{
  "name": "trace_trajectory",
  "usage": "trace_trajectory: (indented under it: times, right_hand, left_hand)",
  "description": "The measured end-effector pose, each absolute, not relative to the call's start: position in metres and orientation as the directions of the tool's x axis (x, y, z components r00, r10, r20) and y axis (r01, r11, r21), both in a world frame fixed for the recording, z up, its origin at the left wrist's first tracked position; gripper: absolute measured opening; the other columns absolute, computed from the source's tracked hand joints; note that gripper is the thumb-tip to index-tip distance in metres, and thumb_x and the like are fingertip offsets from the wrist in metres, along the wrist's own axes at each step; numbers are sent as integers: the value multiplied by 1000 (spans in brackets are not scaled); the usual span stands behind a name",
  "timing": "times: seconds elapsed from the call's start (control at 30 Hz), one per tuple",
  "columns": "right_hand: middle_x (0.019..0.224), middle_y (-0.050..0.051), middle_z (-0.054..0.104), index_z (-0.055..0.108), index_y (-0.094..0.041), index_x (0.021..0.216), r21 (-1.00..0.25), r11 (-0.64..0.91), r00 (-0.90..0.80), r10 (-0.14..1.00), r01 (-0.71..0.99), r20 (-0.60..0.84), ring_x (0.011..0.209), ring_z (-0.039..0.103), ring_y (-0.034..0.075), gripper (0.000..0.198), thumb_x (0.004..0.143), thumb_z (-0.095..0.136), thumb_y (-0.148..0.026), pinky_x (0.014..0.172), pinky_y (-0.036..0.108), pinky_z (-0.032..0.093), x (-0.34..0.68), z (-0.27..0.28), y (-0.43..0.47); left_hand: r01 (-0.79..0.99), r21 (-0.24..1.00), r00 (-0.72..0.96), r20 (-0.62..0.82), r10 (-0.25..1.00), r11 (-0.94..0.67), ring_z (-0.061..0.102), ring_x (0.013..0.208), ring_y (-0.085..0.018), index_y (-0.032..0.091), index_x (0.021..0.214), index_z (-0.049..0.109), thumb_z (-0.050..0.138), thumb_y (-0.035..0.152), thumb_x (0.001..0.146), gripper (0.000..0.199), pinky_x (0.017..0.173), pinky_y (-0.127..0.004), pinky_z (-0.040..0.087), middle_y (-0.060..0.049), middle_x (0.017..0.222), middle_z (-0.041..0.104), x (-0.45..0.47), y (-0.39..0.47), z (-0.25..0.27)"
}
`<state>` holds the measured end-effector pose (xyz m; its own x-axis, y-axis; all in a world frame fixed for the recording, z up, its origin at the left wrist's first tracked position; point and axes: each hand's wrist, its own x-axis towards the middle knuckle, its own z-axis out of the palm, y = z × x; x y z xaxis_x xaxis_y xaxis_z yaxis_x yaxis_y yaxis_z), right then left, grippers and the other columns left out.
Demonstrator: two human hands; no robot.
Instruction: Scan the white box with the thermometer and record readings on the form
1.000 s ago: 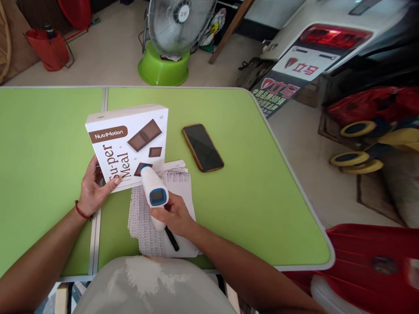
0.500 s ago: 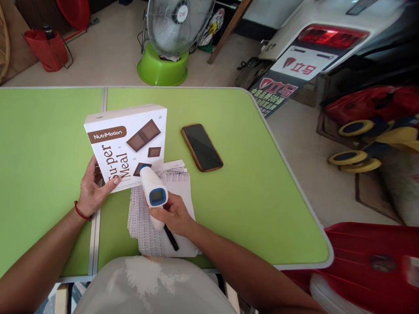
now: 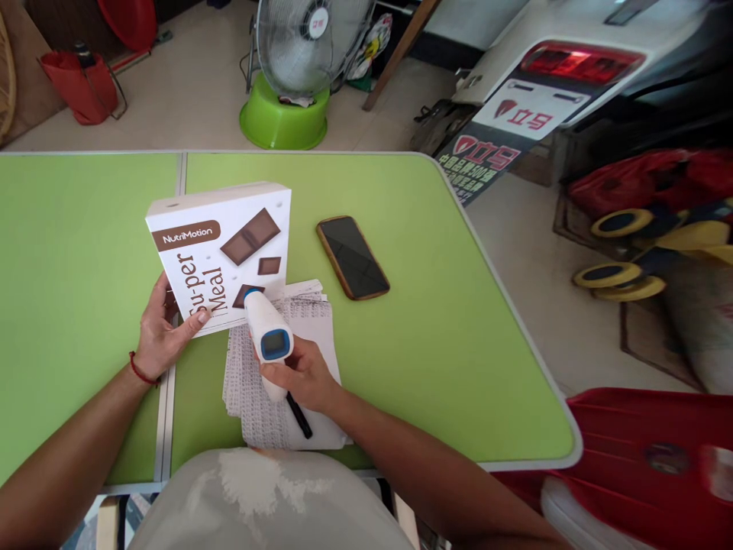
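My left hand (image 3: 166, 328) grips the lower left corner of a white NutriMotion box (image 3: 198, 271), its thumb on the front face. The box is tilted, with brown chocolate pieces printed on it. In my right hand (image 3: 306, 374) is a white infrared thermometer (image 3: 266, 325) with a blue-framed screen, its blue tip pointing at the box's lower right part. Fingers wrap round its handle. Beneath it lies a stack of handwritten paper sheets (image 3: 321, 336). A black pen (image 3: 298, 416) rests on the sheets, its upper end hidden near the thermometer's handle.
A phone (image 3: 353, 257) in a brown case lies right of the papers on the green folding table (image 3: 447, 359). Beyond the table, a fan (image 3: 314, 38) stands on a green basin (image 3: 285, 118). A vehicle's rear (image 3: 550, 84) juts in at the upper right. A red plastic object (image 3: 624, 435) is at the lower right.
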<state>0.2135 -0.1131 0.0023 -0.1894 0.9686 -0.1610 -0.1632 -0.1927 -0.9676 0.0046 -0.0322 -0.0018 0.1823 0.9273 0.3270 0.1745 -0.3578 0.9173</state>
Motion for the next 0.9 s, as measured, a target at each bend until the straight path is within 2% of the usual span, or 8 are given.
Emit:
trace_trajectory:
  times: [0.33,0.47,0.57,0.7,0.9]
  right_hand:
    - [66,-2,54,57,-21,73,-978,-151,-162,979,-147,-127,59,45,12,18,67,68,-35,57,27,44,215,3,-112]
    - [68,-2,58,59,-22,77,-988,-113,-154,983,-102,-97,61,51,13,19,68,69,-36,59,27,47,216,1,-113]
    - [79,1,65,63,-22,90,-997,-79,-102,992,21,-80,70,59,16,27,70,69,-38,65,30,50,222,1,-111]
    - [91,4,70,63,-21,101,-970,-75,-17,997,230,-81,79,64,19,35,72,67,-39,72,33,53,234,5,-104]
    - [105,9,71,63,-20,109,-793,-65,88,996,606,-15,89,65,25,42,75,63,-46,80,40,51,255,7,-94]
  left_hand:
    - [158,920,169,334,927,-360,65,108,-27,14,130,49,76,42,78,64,93,-43,57,-15,122,63,5,-33,-4]
    - [158,896,161,392,906,-416,63,110,-27,19,137,41,76,42,79,71,92,-43,57,-13,123,59,2,-32,-7]
    - [222,850,143,456,878,-478,59,114,-27,23,143,31,77,42,78,82,95,-45,54,-13,124,54,-2,-29,-7]
    - [298,784,132,530,837,-544,54,121,-30,24,144,27,78,47,76,88,105,-51,46,-14,130,49,-4,-23,-7]
    - [288,811,65,514,855,-509,45,131,-31,27,142,28,71,50,82,78,110,-51,40,-14,138,42,-5,-13,-11]
